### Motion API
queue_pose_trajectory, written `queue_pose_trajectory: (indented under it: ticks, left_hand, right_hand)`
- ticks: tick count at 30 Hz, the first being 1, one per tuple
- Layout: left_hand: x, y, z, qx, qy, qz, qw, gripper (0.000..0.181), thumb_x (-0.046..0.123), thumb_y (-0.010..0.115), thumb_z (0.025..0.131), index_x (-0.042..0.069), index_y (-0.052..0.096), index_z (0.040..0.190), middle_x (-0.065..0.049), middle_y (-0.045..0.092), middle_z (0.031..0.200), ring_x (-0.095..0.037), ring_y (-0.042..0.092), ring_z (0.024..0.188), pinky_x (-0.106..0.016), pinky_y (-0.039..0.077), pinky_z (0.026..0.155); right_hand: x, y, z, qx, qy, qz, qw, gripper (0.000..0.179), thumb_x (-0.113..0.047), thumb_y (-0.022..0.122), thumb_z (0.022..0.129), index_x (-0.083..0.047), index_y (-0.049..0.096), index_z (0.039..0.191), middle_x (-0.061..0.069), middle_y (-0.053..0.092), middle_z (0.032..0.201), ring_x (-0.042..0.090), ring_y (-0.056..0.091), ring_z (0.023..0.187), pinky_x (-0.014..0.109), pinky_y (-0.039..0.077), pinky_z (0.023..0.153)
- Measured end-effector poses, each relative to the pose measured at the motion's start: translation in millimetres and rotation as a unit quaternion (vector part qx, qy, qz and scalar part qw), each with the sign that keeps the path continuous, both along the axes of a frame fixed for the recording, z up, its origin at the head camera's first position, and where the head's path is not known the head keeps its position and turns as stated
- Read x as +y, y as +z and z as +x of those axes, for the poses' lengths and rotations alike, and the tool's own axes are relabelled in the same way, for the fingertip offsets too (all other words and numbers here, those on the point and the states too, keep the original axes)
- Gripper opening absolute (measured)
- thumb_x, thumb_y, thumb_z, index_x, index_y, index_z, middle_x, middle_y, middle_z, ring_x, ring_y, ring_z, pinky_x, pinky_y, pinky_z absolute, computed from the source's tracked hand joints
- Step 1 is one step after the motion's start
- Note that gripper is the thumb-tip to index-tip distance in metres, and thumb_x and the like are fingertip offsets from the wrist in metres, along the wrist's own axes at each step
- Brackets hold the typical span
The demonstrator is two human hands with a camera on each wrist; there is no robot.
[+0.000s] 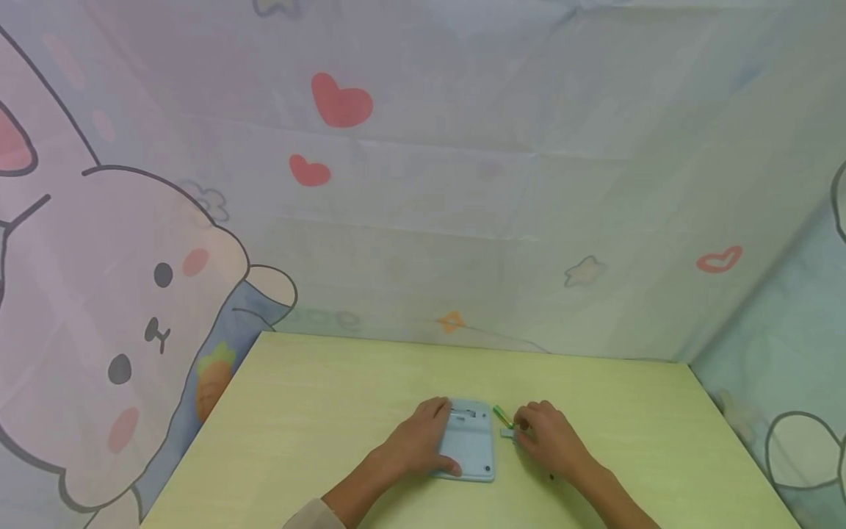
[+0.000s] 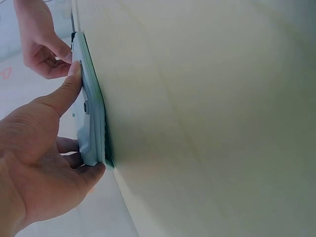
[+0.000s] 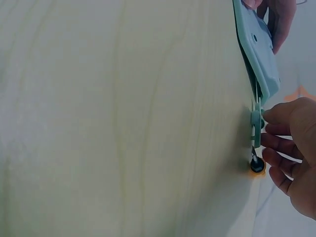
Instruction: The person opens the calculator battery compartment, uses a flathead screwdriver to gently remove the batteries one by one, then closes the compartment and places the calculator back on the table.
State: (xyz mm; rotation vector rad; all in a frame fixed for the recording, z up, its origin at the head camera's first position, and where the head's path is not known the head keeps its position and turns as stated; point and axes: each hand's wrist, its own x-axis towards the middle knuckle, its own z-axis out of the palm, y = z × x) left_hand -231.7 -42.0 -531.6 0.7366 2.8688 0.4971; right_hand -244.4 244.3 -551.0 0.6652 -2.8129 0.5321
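A light blue flat device [image 1: 468,448], like a calculator, lies back side up on the table with a slot near its far end and screw holes in its corners. My left hand [image 1: 419,441] grips it by the left side, thumb at the near edge and fingers at the far edge. To its right, my right hand [image 1: 551,439] pinches a small light blue plastic cover [image 3: 256,123] with thin prongs. A thin green and yellow stick [image 1: 502,416] lies beside the right fingertips; its kind is unclear.
A small dark speck [image 1: 551,477], perhaps a screw, lies under the right wrist. The pale yellow tabletop [image 1: 330,397] ends at a hanging cloth [image 1: 423,220] printed with a rabbit and hearts.
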Motion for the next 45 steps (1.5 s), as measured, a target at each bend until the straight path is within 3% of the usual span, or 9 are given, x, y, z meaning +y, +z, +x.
queue_pose_trajectory:
  ticks: [17, 27, 45]
  left_hand:
    - [-0.4, -1.0, -0.9, 0.004, -0.003, 0.001, 1.0000, 0.112, 0.058, 0.089, 0.078, 0.002, 0.038, 0.162, -0.014, 0.037, 0.167, -0.028, 0.034, 0.154, -0.041, 0.041, 0.119]
    - [-0.6, 0.6, 0.6, 0.003, -0.001, 0.002, 1.0000, 0.113, 0.058, 0.089, 0.079, 0.002, 0.038, 0.162, -0.013, 0.037, 0.167, -0.028, 0.034, 0.154, -0.042, 0.041, 0.119]
    - [-1.1, 1.4, 1.2, 0.005, -0.005, 0.002, 1.0000, 0.112, 0.057, 0.089, 0.079, 0.002, 0.037, 0.162, -0.014, 0.037, 0.167, -0.028, 0.035, 0.154, -0.041, 0.041, 0.119]
  right_hand:
    - [-1, 3.5, 7.6, 0.021, 0.020, 0.002, 0.9996, 0.019, -0.012, 0.089, 0.082, -0.014, 0.074, 0.093, -0.008, 0.062, 0.087, 0.010, 0.048, 0.081, 0.031, 0.045, 0.071]
    - [0, -2.2, 7.7, 0.044, 0.035, 0.006, 0.9984, 0.019, -0.010, 0.091, 0.078, -0.014, 0.076, 0.088, -0.010, 0.063, 0.086, 0.010, 0.050, 0.081, 0.031, 0.048, 0.071]
    - [0, 1.9, 11.4, 0.019, 0.038, 0.022, 0.9989, 0.014, -0.011, 0.089, 0.083, -0.010, 0.079, 0.094, -0.008, 0.065, 0.090, 0.011, 0.055, 0.085, 0.033, 0.051, 0.074]
